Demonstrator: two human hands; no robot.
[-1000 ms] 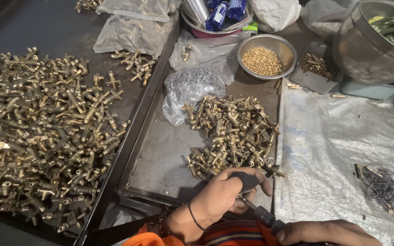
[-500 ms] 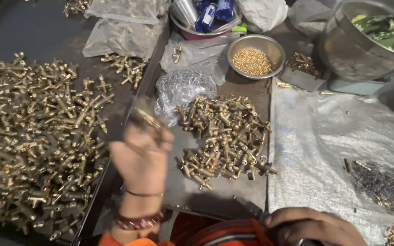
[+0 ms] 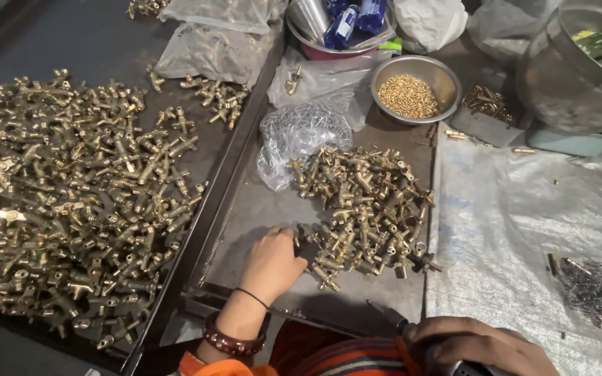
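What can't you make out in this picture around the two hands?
- Head view: the left hand hides its own fingertips, so whether it grips a brass fitting from the middle pile is unclear.
- The right hand is cut by the bottom edge; the dark tool under it is mostly covered.

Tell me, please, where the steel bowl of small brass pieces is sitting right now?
In the head view, the steel bowl sits at the top centre, just beyond the middle pile of brass fittings, beside the crumpled clear plastic bag and left of the large metal pot.
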